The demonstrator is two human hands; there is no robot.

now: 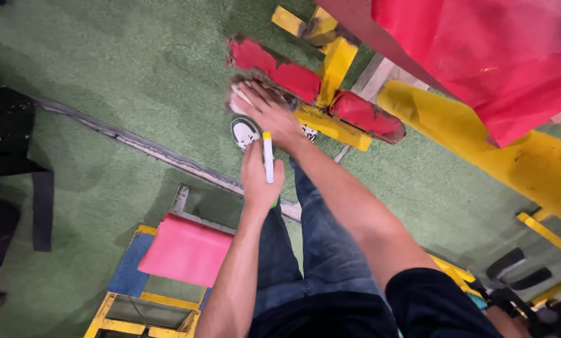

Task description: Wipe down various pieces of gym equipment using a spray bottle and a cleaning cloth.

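- Holding a white marker-like stick with a yellow tip (268,156), the left hand (259,178) has its grip closed round the lower part, so the stick points up toward the other hand.
- The right hand (269,112) sits just above it, fingers spread and pressed flat on a pale cloth or pad (238,100); can't tell if that grip actually pinches it or only pushes down.
- That pad lies against the end of a worn red padded bar (274,66) on a yellow metal frame (334,66), with a 2nd red pad (365,116) further right.
- Right under the hands is a white and dark shoe (244,133) on the green carpet floor (136,69), blue jeans (321,250) below.
- Lower left there's a pink sheet (185,249) on another yellow frame (114,313).
- A big red panel (499,56) fills the top right.
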